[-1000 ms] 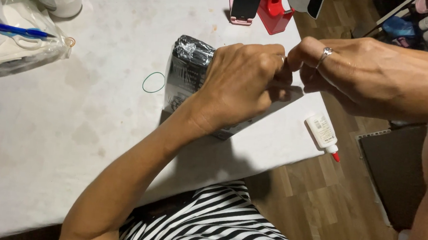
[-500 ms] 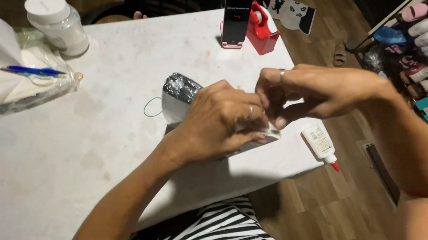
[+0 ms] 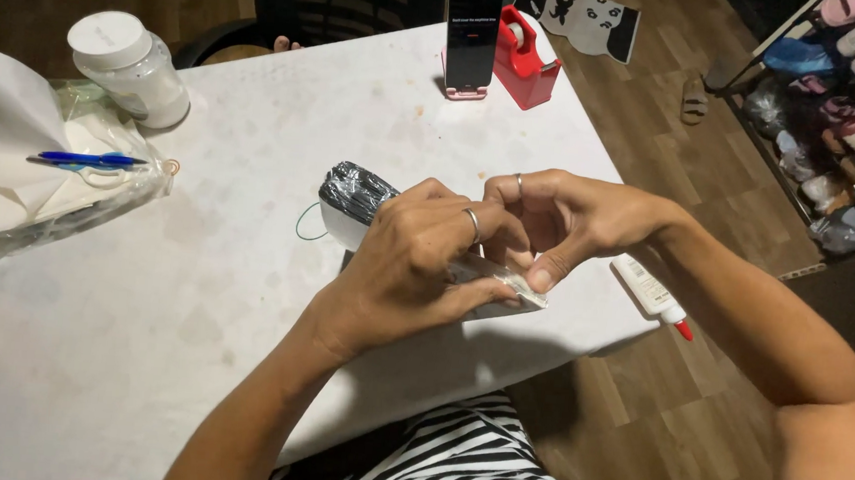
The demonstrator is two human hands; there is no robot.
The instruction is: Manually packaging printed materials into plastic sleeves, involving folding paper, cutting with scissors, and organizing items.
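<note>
Black-and-white striped shirt (image 3: 472,464), 1 ring on each hand.

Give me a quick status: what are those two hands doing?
Left hand and right hand both pinch a small clear plastic packet. Foil-wrapped white block just behind. White glue tube lies beside, nothing obstructing.

both hands, left hand (image 3: 415,269) and right hand (image 3: 559,219), pinch a small clear packet (image 3: 505,284) over the white table (image 3: 192,304), glue tube (image 3: 652,294) just beside.

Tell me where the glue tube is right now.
In the head view the glue tube lies on the white table near its right edge, red tip toward the person, just right of the right hand and apart from it.
</note>
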